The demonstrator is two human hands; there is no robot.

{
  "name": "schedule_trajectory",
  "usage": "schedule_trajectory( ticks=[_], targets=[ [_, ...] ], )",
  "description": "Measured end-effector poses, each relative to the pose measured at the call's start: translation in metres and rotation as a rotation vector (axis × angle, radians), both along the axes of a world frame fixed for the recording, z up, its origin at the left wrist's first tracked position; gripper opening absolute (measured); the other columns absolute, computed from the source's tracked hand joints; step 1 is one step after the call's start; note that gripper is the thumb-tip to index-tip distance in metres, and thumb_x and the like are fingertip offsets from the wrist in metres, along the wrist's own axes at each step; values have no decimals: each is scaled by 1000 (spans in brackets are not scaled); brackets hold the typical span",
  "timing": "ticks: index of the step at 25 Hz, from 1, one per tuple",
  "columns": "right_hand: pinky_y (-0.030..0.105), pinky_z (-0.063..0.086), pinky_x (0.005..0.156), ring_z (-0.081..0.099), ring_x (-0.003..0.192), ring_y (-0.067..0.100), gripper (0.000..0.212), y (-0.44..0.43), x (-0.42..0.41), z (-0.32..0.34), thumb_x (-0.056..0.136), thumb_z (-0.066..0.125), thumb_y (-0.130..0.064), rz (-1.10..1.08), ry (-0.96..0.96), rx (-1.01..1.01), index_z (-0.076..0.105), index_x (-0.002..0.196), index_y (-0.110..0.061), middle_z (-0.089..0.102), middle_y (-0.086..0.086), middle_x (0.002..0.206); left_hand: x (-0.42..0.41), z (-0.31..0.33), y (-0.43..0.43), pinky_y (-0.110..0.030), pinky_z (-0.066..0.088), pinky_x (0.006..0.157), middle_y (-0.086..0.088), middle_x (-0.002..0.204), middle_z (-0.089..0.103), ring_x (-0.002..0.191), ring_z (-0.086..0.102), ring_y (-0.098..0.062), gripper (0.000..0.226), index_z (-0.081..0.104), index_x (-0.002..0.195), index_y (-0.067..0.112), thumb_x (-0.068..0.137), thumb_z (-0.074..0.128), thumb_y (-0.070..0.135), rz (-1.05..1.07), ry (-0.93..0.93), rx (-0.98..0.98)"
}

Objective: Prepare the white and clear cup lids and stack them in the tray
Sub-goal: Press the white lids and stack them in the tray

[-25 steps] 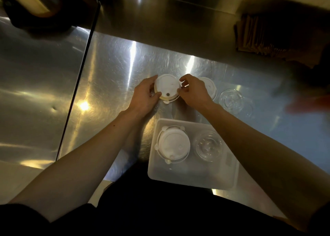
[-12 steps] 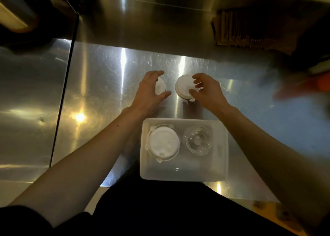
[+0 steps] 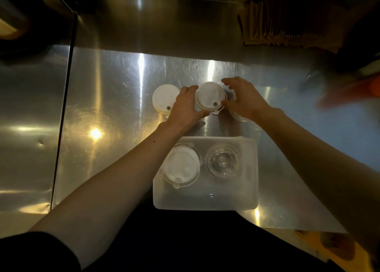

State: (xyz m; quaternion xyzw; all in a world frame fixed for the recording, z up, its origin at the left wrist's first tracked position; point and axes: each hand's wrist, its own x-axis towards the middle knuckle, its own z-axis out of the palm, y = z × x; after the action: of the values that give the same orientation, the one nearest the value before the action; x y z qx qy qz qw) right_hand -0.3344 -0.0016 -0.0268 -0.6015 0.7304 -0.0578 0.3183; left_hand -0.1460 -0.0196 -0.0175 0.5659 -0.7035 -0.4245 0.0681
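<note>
A white cup lid [image 3: 210,98] lies on the steel counter, gripped on its left by my left hand [image 3: 186,109] and on its right by my right hand [image 3: 243,99]. A second white lid [image 3: 164,100] rests flat just left of my left hand, untouched. A clear lid [image 3: 238,116] peeks out under my right hand. In the translucent tray [image 3: 205,197] near the counter's front edge, a stack of white lids [image 3: 182,168] sits at the left and a stack of clear lids [image 3: 223,161] at the right.
A dark seam [image 3: 65,98] splits the steel counter at the left. Brown paper sleeves [image 3: 287,24] lie at the back right. A blurred orange object [image 3: 357,90] sits at the far right edge.
My left hand let go of the first white lid, leaving it at the left, and joined my right hand on the second white lid.
</note>
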Motion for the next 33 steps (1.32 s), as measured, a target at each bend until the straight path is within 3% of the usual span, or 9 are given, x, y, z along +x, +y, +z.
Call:
schedule_trajectory(
  ticks=[7, 10, 16, 21, 25, 29, 33],
  targets=[
    [40, 40, 103, 51, 121, 29, 57, -10, -6, 1, 81, 74, -29, 152, -2, 59, 51, 133, -20, 55, 8, 134, -10, -16, -5, -38, 46, 92, -15, 120, 52, 105, 55, -28, 63, 54, 121, 9, 70, 79, 35, -4, -72, 28],
    [39, 41, 102, 51, 121, 28, 59, -7, -6, -3, 80, 74, -34, 147, -14, 57, 51, 132, -22, 53, 6, 134, -11, -20, -9, -31, 42, 85, -15, 118, 52, 103, 54, -27, 61, 56, 118, 9, 69, 79, 36, -16, -84, 35],
    [39, 44, 99, 52, 115, 28, 61, -4, -3, -8, 79, 75, -36, 116, -9, 42, 50, 131, -19, 50, 8, 131, -13, -17, -7, -26, 38, 90, -11, 122, 50, 100, 49, -16, 64, 56, 124, 14, 69, 79, 38, 6, -39, 43],
    [36, 42, 96, 52, 114, 28, 61, -3, -1, -6, 77, 76, -38, 98, -25, 2, 51, 129, -18, 52, 9, 128, -9, -14, -7, -24, 35, 85, -11, 119, 58, 104, 49, -16, 66, 58, 121, 16, 66, 74, 47, 15, -18, 25],
    [28, 37, 95, 51, 117, 26, 63, -1, 2, -2, 78, 76, -38, 61, -40, -28, 50, 132, -17, 51, 9, 132, -6, -7, -9, -25, 36, 90, -12, 125, 55, 112, 53, -24, 58, 57, 125, 15, 74, 78, 30, 55, -26, 1],
    [30, 40, 98, 53, 116, 25, 62, 3, 5, 4, 79, 76, -34, 24, -76, -43, 50, 132, -17, 51, 7, 133, -1, -5, -10, -39, 43, 103, -10, 132, 54, 116, 56, -28, 64, 54, 131, 17, 74, 79, 28, 88, -41, -18],
    [31, 42, 98, 54, 114, 24, 62, 5, 12, 14, 79, 77, -31, 13, -112, -74, 50, 132, -17, 51, 8, 133, 5, 1, -7, -43, 45, 107, -7, 136, 52, 117, 56, -26, 68, 51, 134, 19, 74, 80, 31, 107, -27, -35]
  ],
)
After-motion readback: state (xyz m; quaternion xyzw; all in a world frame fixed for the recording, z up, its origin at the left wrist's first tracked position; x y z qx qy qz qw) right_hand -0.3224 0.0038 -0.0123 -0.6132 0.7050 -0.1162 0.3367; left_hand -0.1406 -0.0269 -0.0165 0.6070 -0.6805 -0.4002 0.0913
